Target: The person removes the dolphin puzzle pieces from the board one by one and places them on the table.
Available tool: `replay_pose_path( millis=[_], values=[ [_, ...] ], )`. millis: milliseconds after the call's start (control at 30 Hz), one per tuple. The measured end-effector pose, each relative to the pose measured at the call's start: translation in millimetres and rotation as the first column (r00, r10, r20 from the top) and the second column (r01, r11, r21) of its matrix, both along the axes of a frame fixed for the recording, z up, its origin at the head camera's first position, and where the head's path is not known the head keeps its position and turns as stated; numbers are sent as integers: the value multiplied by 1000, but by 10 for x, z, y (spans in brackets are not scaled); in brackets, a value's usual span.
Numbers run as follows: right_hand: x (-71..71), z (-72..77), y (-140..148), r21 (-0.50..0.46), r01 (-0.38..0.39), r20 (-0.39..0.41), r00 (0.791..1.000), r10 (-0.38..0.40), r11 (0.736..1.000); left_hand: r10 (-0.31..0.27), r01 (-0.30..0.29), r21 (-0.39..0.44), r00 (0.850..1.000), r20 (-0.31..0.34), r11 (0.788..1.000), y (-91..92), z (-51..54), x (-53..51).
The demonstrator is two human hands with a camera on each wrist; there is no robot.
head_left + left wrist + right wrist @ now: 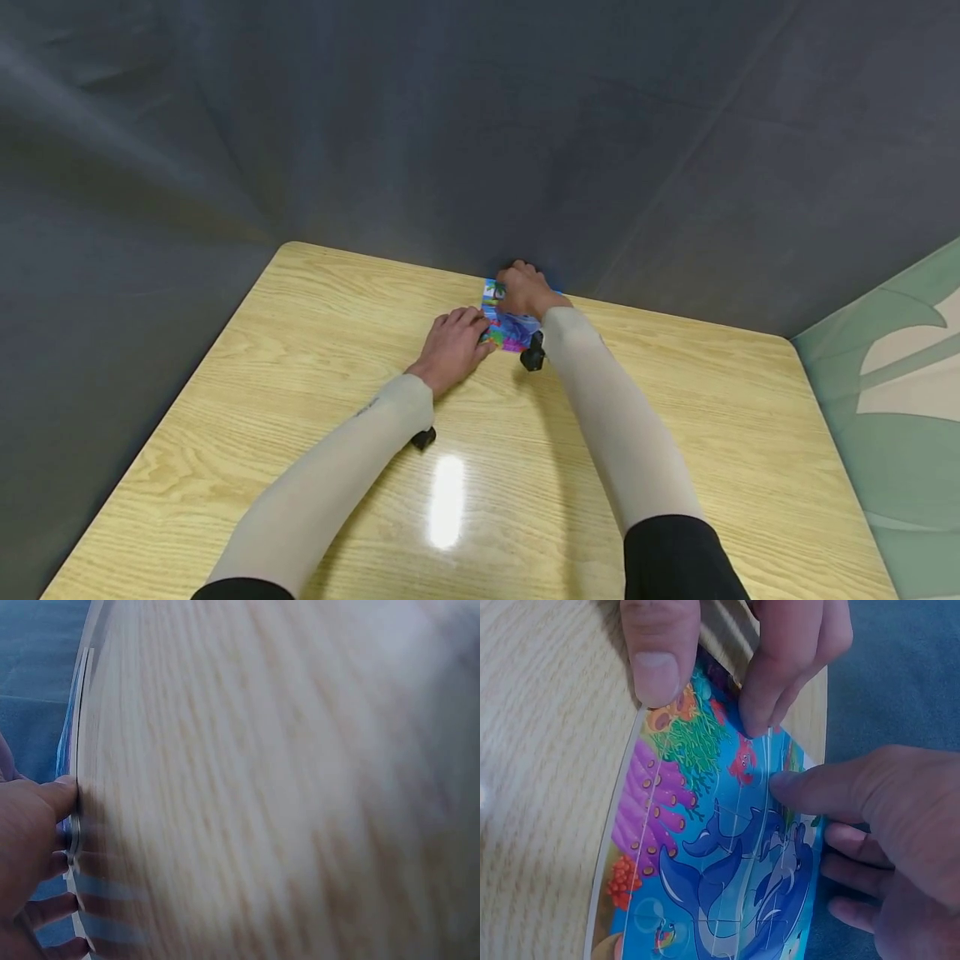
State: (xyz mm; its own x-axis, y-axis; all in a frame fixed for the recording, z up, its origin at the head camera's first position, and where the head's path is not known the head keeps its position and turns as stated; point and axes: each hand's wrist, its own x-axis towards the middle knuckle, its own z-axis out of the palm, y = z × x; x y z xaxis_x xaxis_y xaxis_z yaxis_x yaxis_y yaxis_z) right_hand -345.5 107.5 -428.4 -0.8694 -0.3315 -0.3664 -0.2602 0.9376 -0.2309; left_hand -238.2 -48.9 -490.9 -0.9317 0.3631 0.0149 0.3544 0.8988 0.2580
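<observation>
A flat, colourful jigsaw puzzle (pixel 697 847) of blue dolphins, purple coral and a red crab lies near the table's far edge, with seams showing between its pieces. At its left side, my left hand (pixel 454 342) rests with fairly straight fingers. The left thumb (pixel 658 675) touches the puzzle's border in the right wrist view, and the left fingertips lie against another side. Over the far part reaches my right hand (pixel 523 292). Its thumb presses the picture, while its curled fingers (pixel 855 870) meet the far edge. Part of the puzzle is hidden beneath that hand.
The wooden table (pixel 322 342) spreads around both forearms. Dark cloth (pixel 480 142) hangs directly behind its far edge and along the left. A green patterned surface (pixel 892 450) borders the right side. Small black devices (pixel 533 353) sit under the wrists.
</observation>
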Motion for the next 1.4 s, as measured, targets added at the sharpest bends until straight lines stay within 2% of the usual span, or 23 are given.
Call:
replay_pose_path(
  millis=[200,567,833,1000,1200,1400],
  values=[
    [-32,9,24,-16,-6,15,1000,7,1000,5,-5,-3,1000,-8,1000,8,8,-3],
    [-49,61,57,14,14,76,997,-15,1000,-13,13,11,1000,1,1000,47,16,29],
    [-70,54,70,10,9,27,1000,-9,1000,-17,17,6,1000,-11,1000,64,11,10],
    [-100,44,106,-53,4,40,999,-2,999,-19,19,16,1000,-15,1000,61,12,12],
    [-136,11,159,-140,33,57,998,-25,990,-15,16,24,1000,-22,1000,61,6,21],
    [-122,-34,190,-105,-5,-10,1000,4,995,-19,20,20,999,-31,1000,86,-1,11]
  ],
)
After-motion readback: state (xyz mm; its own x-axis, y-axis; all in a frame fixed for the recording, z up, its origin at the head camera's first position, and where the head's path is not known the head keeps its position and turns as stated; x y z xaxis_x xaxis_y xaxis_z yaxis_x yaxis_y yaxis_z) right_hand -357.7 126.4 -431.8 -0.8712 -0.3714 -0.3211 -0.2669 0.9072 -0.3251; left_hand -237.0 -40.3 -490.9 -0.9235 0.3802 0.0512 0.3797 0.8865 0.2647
